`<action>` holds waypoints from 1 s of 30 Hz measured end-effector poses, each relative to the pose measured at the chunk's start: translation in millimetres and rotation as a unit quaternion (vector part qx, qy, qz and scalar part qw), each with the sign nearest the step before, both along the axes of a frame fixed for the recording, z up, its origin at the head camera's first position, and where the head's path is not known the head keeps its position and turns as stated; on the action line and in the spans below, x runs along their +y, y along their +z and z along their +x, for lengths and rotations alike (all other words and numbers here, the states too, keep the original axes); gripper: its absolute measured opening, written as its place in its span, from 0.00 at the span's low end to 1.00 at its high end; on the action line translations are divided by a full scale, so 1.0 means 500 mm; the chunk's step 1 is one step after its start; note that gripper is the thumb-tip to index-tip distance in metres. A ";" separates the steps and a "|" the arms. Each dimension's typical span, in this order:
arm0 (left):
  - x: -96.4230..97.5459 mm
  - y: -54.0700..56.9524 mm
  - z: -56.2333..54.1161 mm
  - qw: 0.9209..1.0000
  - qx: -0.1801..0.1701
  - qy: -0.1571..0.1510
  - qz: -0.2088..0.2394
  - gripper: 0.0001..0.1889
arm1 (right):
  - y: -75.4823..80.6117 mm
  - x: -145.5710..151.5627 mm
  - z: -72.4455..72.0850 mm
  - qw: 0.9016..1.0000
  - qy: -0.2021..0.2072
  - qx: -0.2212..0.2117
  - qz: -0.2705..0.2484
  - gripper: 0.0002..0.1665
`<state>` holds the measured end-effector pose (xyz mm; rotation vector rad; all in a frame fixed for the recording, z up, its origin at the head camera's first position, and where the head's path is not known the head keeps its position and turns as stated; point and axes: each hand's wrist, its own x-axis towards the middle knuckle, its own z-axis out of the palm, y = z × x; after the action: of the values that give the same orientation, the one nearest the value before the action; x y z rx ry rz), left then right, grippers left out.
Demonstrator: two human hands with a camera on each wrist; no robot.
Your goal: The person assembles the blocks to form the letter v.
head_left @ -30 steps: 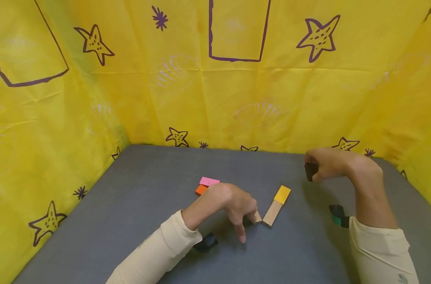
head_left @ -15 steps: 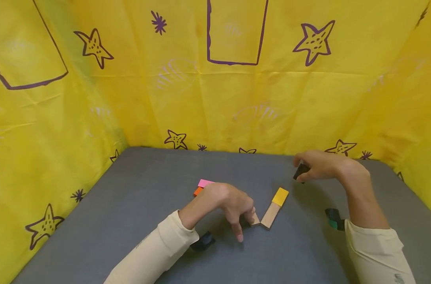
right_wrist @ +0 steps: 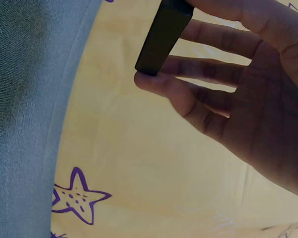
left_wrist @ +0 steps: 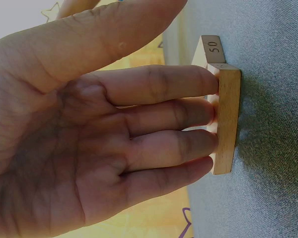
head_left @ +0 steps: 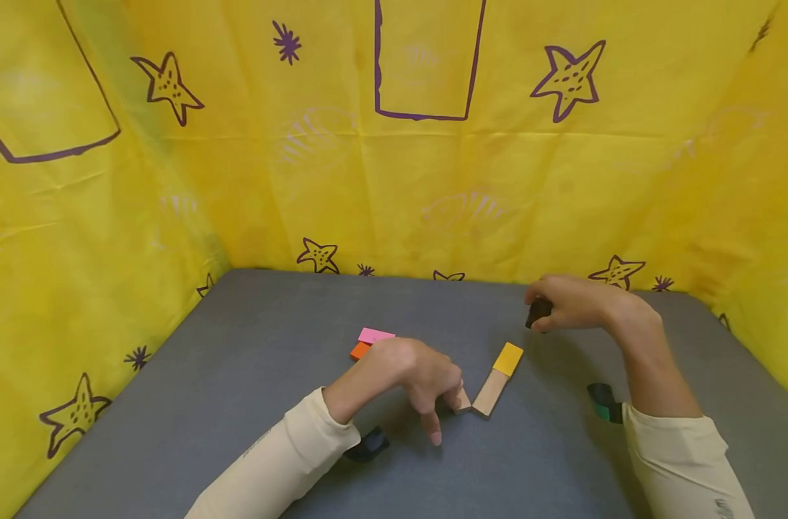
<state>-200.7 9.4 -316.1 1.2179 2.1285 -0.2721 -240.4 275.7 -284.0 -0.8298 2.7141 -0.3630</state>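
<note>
Black and box-shaped, a little block was pinched between the thumb and fingers of the right hand, up in the air over the far right part of the gray, cloth-topped table. The left hand had its four fingers out straight, their tips touching a flat, light brown wooden block, and its thumb stuck out away from it. That wooden block sat on the table, one corner right by the near end of a second light brown wooden block. A bright yellow block lay end to end with the second one. Past the left wrist were a pink block and an orange block, close together. Both arms wore cream sleeves. Yellow cloth with purple starfish hung around the table.
</note>
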 end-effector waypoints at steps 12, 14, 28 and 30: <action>-0.004 -0.002 -0.004 1.000 -0.003 -0.010 -0.003 0.36 | -0.043 -0.004 -0.023 1.000 0.002 -0.004 0.008 0.19; -0.003 -0.002 -0.004 1.000 -0.003 -0.007 -0.002 0.36 | -0.051 -0.004 -0.028 1.000 0.007 -0.004 0.016 0.20; -0.002 0.000 0.000 1.000 -0.008 0.012 -0.002 0.36 | -0.084 -0.018 -0.040 0.998 0.001 -0.003 0.069 0.16; -0.002 0.000 -0.001 1.000 -0.007 0.010 -0.002 0.36 | -0.086 -0.019 -0.041 0.997 -0.004 -0.009 0.077 0.16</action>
<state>-201.1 8.5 -316.1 1.1917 2.1259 -0.2592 -261.0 266.0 -326.8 -0.7691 2.6889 -0.1607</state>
